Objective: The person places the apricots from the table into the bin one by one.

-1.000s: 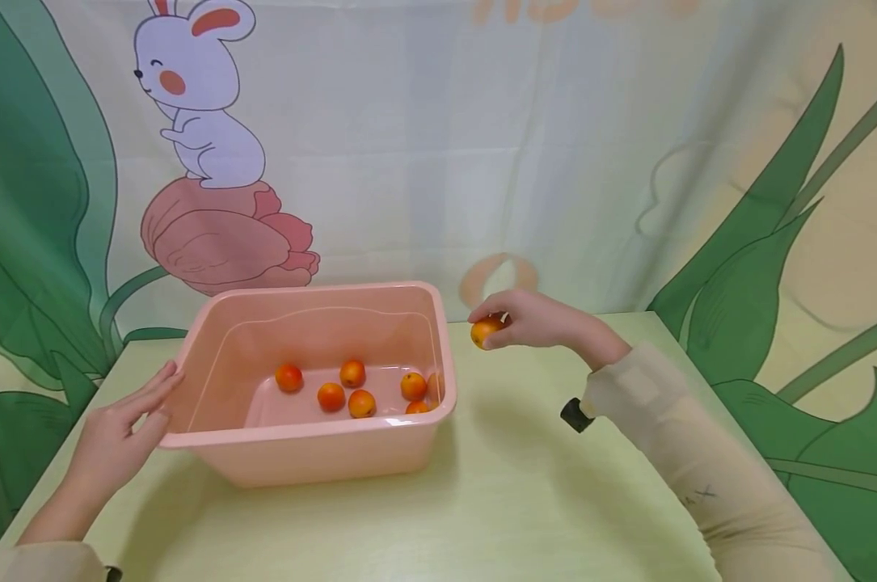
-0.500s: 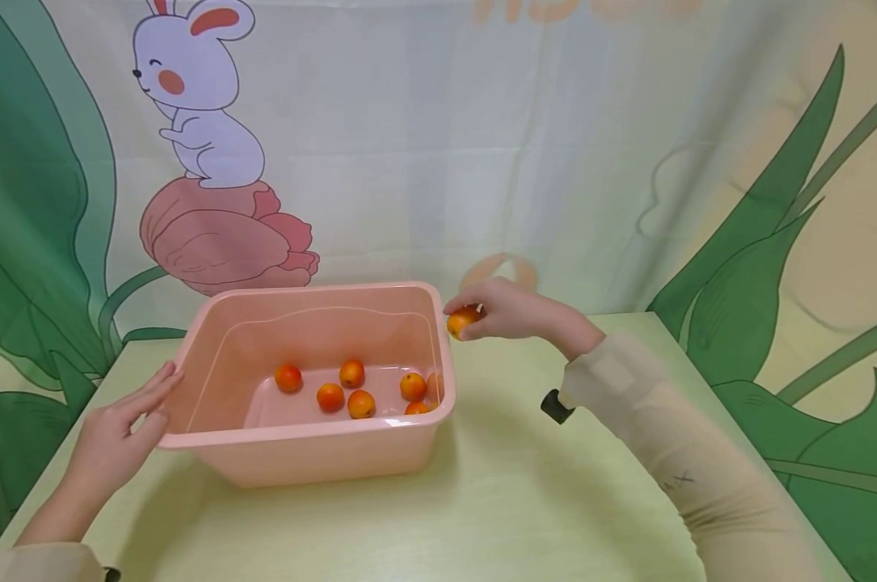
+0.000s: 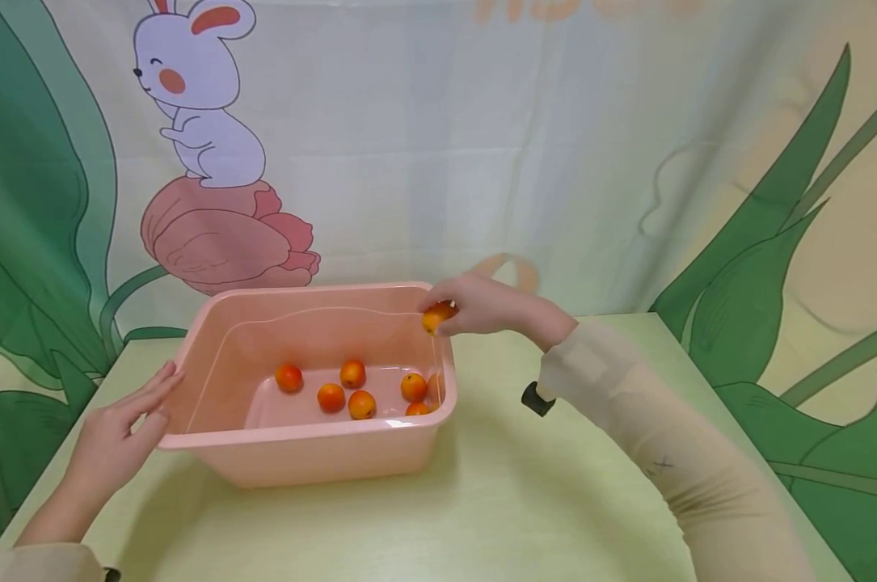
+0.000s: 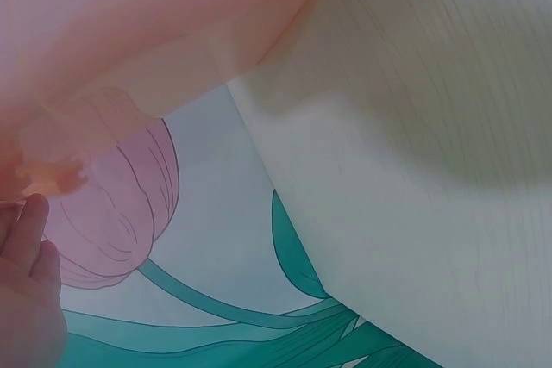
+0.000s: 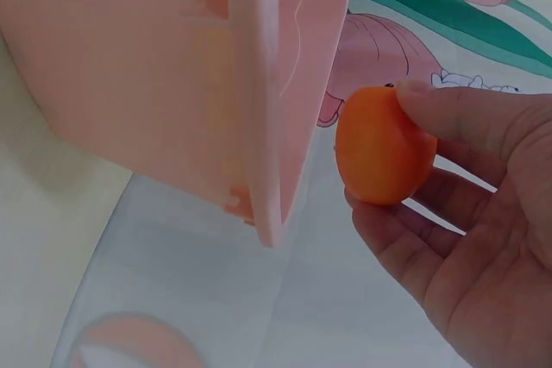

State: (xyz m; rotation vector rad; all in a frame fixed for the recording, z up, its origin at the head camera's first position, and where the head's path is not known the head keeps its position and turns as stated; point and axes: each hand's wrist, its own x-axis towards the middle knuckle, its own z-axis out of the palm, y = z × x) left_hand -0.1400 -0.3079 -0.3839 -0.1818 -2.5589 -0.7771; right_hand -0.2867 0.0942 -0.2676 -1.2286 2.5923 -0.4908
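Observation:
Thumb and fingers of my right hand [image 3: 485, 305] pinch a smooth, round orange fruit [image 3: 436, 318] over the right rim of a pink plastic tub [image 3: 307, 436]. In the right wrist view the same orange fruit [image 5: 384, 146] sits between thumb and fingertips, beside the tub wall [image 5: 129, 58]. Several similar orange-red fruits [image 3: 361, 404] lie on the tub's floor, a few of them near its right end. With fingers extended, my left hand [image 3: 118, 440] touches the tub's left rim. The left wrist view shows only part of that hand [image 4: 30, 290].
The tub stands on a pale green-yellow table [image 3: 525, 501], near its back edge. Behind it hangs a cloth backdrop [image 3: 380, 162] printed with a rabbit, flowers and leaves. A small black object [image 3: 537, 399] is attached at the right sleeve cuff.
My right hand has moved left with the orange fruit, from beside the tub to over its right rim. The left hand, the tub and the fruits inside have stayed in place.

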